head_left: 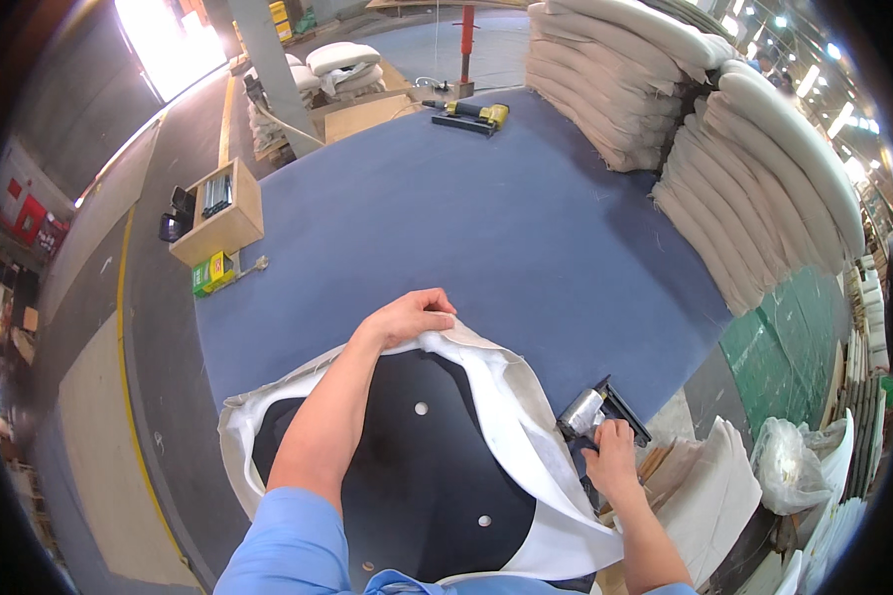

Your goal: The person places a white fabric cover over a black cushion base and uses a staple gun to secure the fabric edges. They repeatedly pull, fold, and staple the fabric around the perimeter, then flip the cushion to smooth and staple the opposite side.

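Note:
In front of me on the blue-covered table (446,218) lies a black panel (407,466) with round holes, backed by white padding (491,407) and beige fabric (526,382). My left hand (407,319) pinches the fabric at the panel's far edge, its forearm crossing over the panel. To the right, my right hand (615,458) is wrapped round the grip of a silver and black staple gun (585,409) at the table's right edge. The gun is apart from the panel's far edge. Part of its grip is hidden by my fingers.
A yellow and black staple gun (491,117) lies at the table's far side. At the left edge sit a wooden box (230,218) of metal strips and a green-yellow carton (211,275). Tall stacks of beige-covered cushions (605,99) stand far right; loose fabric (714,486) and a plastic bag (789,466) lie nearer.

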The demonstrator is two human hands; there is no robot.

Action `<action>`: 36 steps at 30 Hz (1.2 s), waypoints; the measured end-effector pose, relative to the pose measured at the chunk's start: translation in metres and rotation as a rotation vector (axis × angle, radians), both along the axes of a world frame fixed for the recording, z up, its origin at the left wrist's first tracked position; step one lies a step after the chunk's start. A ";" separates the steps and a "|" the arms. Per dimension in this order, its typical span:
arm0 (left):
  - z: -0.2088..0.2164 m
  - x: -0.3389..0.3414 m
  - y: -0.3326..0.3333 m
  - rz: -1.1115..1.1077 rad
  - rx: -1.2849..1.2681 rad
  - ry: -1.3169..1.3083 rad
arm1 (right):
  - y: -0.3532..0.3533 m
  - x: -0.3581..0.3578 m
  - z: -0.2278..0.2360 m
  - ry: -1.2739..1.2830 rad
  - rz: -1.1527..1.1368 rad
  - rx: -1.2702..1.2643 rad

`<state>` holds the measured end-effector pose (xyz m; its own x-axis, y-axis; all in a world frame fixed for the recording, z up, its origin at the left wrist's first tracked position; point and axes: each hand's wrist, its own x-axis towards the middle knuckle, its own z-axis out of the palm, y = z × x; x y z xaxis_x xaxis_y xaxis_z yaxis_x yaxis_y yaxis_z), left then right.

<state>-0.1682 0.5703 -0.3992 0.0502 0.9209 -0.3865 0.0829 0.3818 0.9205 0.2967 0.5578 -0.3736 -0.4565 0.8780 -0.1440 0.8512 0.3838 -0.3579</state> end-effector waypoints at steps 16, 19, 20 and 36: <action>-0.002 -0.005 -0.010 -0.046 0.052 0.169 | 0.148 -0.184 0.114 0.320 0.584 -0.470; 0.003 -0.001 -0.007 -0.073 0.058 0.203 | 0.173 -0.246 0.124 0.077 0.884 -0.444; 0.002 -0.002 -0.008 -0.080 0.064 0.217 | 0.176 -0.265 0.126 -0.017 0.954 -0.405; -0.001 0.001 -0.007 -0.086 0.117 0.296 | 0.181 -0.324 0.116 -0.371 1.111 -0.356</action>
